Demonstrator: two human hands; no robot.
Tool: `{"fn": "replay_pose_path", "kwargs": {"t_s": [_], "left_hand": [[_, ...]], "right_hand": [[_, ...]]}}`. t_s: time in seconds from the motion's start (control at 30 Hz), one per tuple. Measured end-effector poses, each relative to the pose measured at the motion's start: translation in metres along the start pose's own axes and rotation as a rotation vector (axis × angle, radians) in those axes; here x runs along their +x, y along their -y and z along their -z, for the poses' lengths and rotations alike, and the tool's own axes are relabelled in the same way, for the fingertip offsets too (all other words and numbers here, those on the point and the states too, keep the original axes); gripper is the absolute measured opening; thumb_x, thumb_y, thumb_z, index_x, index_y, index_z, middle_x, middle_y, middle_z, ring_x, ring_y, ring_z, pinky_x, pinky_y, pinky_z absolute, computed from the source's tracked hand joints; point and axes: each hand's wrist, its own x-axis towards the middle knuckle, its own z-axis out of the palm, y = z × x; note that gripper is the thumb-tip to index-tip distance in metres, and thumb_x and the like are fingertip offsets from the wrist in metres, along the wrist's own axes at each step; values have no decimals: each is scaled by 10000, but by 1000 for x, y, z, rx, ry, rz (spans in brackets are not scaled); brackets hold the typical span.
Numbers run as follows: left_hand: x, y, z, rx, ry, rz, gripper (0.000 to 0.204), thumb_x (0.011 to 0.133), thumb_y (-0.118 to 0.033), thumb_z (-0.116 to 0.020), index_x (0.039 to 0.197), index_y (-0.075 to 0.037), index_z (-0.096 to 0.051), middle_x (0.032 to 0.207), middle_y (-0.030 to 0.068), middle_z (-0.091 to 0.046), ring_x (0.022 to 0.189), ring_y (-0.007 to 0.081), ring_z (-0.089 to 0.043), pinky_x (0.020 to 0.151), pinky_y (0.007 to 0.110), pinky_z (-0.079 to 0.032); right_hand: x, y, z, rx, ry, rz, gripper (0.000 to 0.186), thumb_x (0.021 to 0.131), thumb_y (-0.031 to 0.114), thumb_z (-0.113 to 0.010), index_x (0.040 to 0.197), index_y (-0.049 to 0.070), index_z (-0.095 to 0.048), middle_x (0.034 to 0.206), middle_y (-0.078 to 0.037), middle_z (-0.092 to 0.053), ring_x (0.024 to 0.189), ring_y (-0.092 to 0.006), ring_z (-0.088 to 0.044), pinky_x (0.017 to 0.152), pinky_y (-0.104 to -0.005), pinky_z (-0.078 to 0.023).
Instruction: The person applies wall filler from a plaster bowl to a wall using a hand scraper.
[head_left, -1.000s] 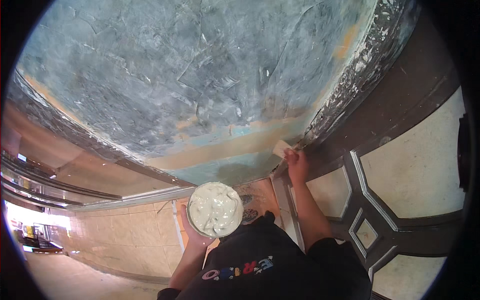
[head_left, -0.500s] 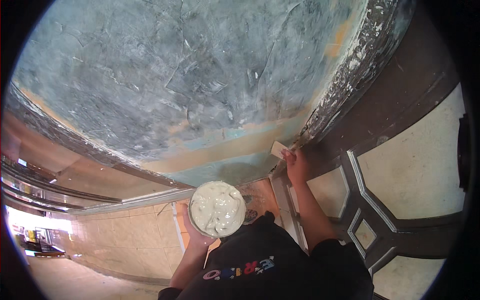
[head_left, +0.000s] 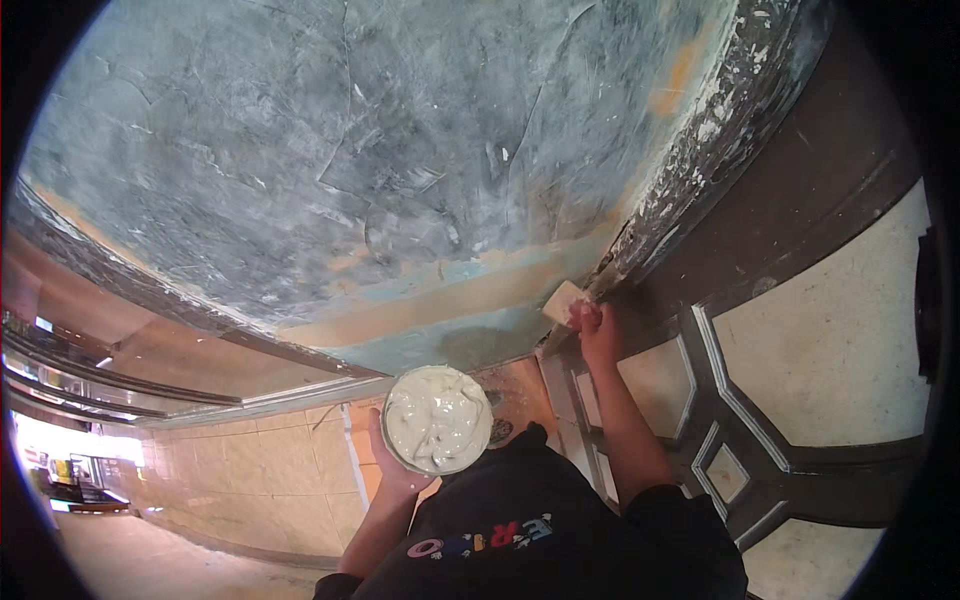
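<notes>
In my left hand [head_left: 390, 450] I hold a round tub [head_left: 436, 420] heaped with glossy off-white paste, low in front of my dark shirt. My right hand [head_left: 596, 332] grips a flat, pale beige scraper [head_left: 563, 305]. Its blade lies at the lower right corner of the patchy grey-blue wall [head_left: 440, 130], where beige and teal bands meet a worn, flaking dark trim [head_left: 690, 170]. Whether the blade touches the surface is hard to tell.
Right of me is a dark brown panelled door [head_left: 810, 360] with cream insets. Beige tiling [head_left: 250, 460] runs to the lower left, toward a bright area with small, indistinct items. A brown band with metal strips [head_left: 120, 350] borders the wall on the left.
My right hand and the scraper have shifted slightly downward, and the blade is turned a little differently. The tub has moved slightly right. The view has shifted a little.
</notes>
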Motion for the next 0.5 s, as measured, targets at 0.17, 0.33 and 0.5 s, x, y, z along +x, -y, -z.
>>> {"fn": "replay_pose_path", "kwargs": {"t_s": [0.17, 0.33, 0.5], "left_hand": [[-3, -4, 8, 2, 2, 23, 780, 909, -668, -299, 1459, -116, -349, 1482, 138, -372, 1325, 371, -398, 1080, 550, -338], [-5, -9, 11, 65, -15, -5, 794, 905, -676, -299, 1462, -112, -344, 1486, 143, -365, 1327, 374, -394, 1083, 554, -331], [-17, -17, 11, 10, -29, 21, 827, 900, -692, -298, 1474, -98, -311, 1492, 149, -348, 1344, 368, -374, 1097, 542, -313]], "right_hand": [[-56, -5, -43, 340, 292, -160, 256, 1000, 277, -499, 1084, 34, -502, 944, -71, -684, 731, -139, -670, 584, -259, -512], [-72, 46, -79, 900, 410, -409, 270, 994, 302, -523, 1075, 51, -465, 927, -94, -630, 752, -149, -644, 602, -277, -539], [-44, 108, -91, 1059, 367, -532, 252, 992, 272, -533, 1103, 61, -448, 899, -81, -592, 794, -185, -660, 714, -308, -570]]}}
